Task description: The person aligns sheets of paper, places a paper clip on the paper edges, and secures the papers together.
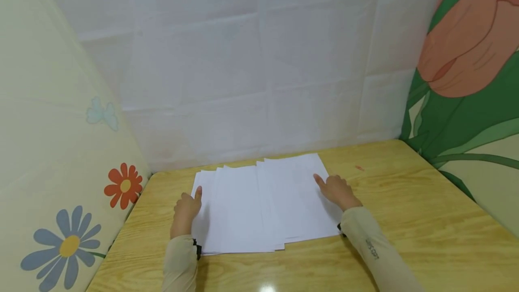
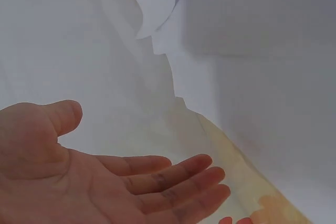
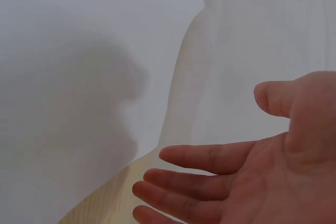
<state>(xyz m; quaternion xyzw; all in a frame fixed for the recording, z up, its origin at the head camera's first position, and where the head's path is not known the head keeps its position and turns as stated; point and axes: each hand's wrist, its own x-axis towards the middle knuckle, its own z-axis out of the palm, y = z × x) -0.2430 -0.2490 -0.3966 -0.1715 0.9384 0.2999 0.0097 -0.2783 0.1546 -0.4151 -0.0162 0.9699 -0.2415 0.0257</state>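
Note:
Several white paper sheets [image 1: 239,211] lie fanned out and overlapping on the wooden table [image 1: 409,202]. My left hand [image 1: 188,211] is at their left edge, thumb up. Over on the opposite side, my right hand [image 1: 337,191] stands beside the right edge, its thumb pointing toward the sheets. Both wrist views show straight, spread fingers and bare palms, on the left hand [image 2: 100,187] and the right hand [image 3: 252,182] alike. A shadow falls on the paper [image 3: 58,103] in the right wrist view. Whether either hand touches the sheets, I cannot tell.
A creased white sheet [image 1: 259,66] hangs behind the table. Painted flowers cover the left wall [image 1: 48,157], and a large tulip [image 1: 462,39] is on the right one. A small reddish object [image 1: 359,167] lies on the table, right of the paper.

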